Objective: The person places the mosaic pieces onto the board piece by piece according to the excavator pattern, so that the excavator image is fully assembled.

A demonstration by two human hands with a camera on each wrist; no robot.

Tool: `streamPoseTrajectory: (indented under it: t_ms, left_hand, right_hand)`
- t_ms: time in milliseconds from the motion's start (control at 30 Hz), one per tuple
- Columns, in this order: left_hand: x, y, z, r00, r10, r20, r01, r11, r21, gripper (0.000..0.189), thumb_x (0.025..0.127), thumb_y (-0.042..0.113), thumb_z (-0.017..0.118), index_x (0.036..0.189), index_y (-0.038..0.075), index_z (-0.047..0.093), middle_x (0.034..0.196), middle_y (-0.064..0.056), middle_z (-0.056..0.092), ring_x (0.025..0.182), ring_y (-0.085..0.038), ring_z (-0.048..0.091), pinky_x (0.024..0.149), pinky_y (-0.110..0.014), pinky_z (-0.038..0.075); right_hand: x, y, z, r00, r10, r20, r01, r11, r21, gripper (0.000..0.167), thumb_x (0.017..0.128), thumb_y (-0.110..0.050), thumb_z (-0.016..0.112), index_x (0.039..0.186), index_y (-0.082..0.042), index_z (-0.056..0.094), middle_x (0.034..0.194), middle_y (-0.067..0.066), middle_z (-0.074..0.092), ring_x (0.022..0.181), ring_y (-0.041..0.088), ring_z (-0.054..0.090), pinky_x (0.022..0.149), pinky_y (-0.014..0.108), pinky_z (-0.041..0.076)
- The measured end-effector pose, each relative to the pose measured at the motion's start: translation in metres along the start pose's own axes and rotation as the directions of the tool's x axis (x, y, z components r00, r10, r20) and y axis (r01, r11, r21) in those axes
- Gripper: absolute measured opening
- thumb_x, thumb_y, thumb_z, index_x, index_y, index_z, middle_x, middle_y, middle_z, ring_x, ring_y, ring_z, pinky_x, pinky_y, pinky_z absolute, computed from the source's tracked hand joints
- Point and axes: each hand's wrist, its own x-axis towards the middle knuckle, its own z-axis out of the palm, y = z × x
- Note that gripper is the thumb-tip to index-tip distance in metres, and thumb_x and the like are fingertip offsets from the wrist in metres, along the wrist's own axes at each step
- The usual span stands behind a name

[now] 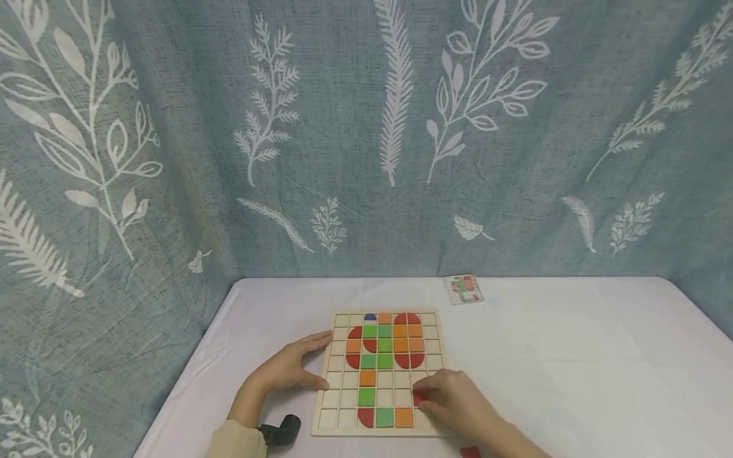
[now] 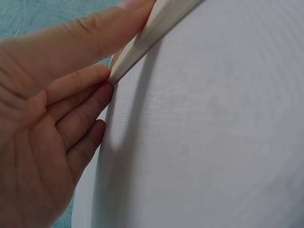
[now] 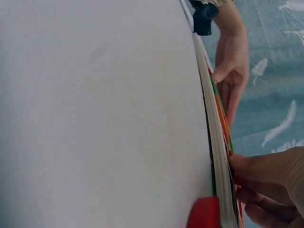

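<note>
A wooden grid board (image 1: 385, 380) lies on the table, its cells partly filled with flat red, orange, green and blue pieces. My left hand (image 1: 292, 364) rests along its left edge, thumb and fingertips touching the wooden side; the left wrist view shows the long fingers (image 2: 78, 121) nearly straight. Over the lower right of the grid, my right hand (image 1: 458, 404) pinches a red piece (image 1: 418, 397) between thumb and fingers, close over a cell in the right-hand columns. Part of that piece is hidden by the fingers.
Another red piece (image 1: 470, 452) lies on the table near the right forearm. A small pattern card (image 1: 464, 289) sits beyond the board at the table's back edge. A black camera mount (image 1: 282, 432) is on the left wrist. A leaf-patterned curtain (image 1: 355, 127) hangs behind.
</note>
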Motion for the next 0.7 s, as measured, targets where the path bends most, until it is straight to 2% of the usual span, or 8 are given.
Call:
streamPoseTrajectory:
  t_ms: [167,400,533,600,667,700]
  left_hand:
    - [0.0,0.0,0.0,1.0,-0.006,0.001,0.006,1.0,-0.001,0.094,0.057,0.026,0.085,0.138,0.002,0.041,0.146,-0.017,0.034,0.135,-0.042,0.025,0.108,-0.057,0.021]
    - [0.0,0.001,0.0,1.0,-0.005,0.003,0.005,1.0,-0.008,0.094,0.058,0.026,0.085,0.137,0.001,0.041,0.145,-0.018,0.034,0.135,-0.042,0.025,0.108,-0.058,0.021]
    - [0.0,0.0,0.001,1.0,-0.004,-0.001,0.004,1.0,-0.012,0.094,0.058,0.025,0.085,0.137,0.001,0.041,0.145,-0.018,0.034,0.135,-0.042,0.024,0.108,-0.058,0.02]
    - [0.0,0.0,0.001,1.0,-0.002,-0.002,0.002,1.0,-0.013,0.094,0.058,0.025,0.085,0.137,0.002,0.041,0.146,-0.018,0.034,0.135,-0.042,0.024,0.108,-0.058,0.02]
    - [0.001,-0.001,0.001,1.0,-0.003,-0.004,0.003,1.0,-0.013,0.094,0.058,0.025,0.085,0.137,0.002,0.042,0.146,-0.018,0.034,0.135,-0.041,0.024,0.108,-0.057,0.02]
    - [0.001,-0.001,0.001,1.0,-0.004,-0.006,0.004,1.0,-0.013,0.093,0.058,0.025,0.085,0.137,0.002,0.042,0.146,-0.018,0.034,0.135,-0.041,0.024,0.108,-0.057,0.02]
  right_hand:
    - [0.0,0.0,0.002,1.0,-0.02,-0.005,0.02,0.999,-0.05,0.018,0.074,-0.014,0.074,0.092,-0.008,0.073,0.085,-0.003,0.07,0.08,0.006,0.062,0.069,0.023,0.053]
    - [-0.012,0.003,-0.008,1.0,-0.01,0.004,0.01,0.999,0.045,0.021,0.078,-0.017,0.072,0.099,-0.012,0.071,0.093,-0.007,0.069,0.085,0.005,0.06,0.074,0.026,0.052]
    - [-0.024,0.006,-0.021,0.997,-0.081,0.012,0.079,0.993,0.084,0.016,0.081,-0.014,0.069,0.097,-0.011,0.071,0.092,-0.006,0.07,0.085,0.004,0.061,0.072,0.024,0.053]
    - [-0.031,0.008,-0.027,0.993,-0.086,0.079,0.076,0.99,0.119,0.015,0.082,-0.01,0.067,0.096,-0.011,0.072,0.092,-0.007,0.069,0.086,0.003,0.062,0.073,0.022,0.053]
    - [-0.038,0.007,-0.033,0.978,-0.018,0.206,-0.022,0.982,0.188,0.015,0.082,-0.01,0.066,0.095,-0.014,0.072,0.09,-0.01,0.067,0.083,0.002,0.061,0.071,0.02,0.053]
    - [-0.042,0.006,-0.035,0.961,0.022,0.274,-0.079,0.977,0.199,0.015,0.082,-0.012,0.066,0.095,-0.017,0.073,0.089,-0.013,0.066,0.081,0.0,0.059,0.07,0.019,0.052]
